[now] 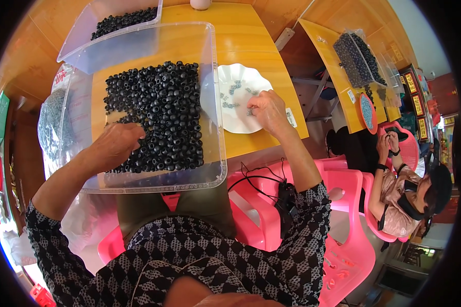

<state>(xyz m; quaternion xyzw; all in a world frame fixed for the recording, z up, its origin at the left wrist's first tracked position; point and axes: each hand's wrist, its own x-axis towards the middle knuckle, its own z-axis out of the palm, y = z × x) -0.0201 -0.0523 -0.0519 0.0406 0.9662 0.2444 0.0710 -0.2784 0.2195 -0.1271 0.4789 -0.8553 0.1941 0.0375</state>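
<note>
A large see-through plastic bin (221, 110) in front of me holds a spread of small black bead-like pieces (164, 115), rounded and with holes. My left hand (119, 145) is over the bin's left part, its fingers drawn together at the pieces; whatever is between them is hidden. To the right of the bin stands a white plate with a wavy rim (241, 71). Little grey-blue pieces (235, 87) lie scattered on it in small clusters. My right hand (269, 108) reaches over the plate's right side, fingertips pinched together down at these pieces. What they grip is too small to tell.
A second bin (110, 43) with black pieces stands behind. A plastic sack (56, 123) leans at the left. Pink chairs (343, 199) and a dark bag with cables (286, 199) are at my right. Farther right, a seated person (402, 199) is near another table (338, 82).
</note>
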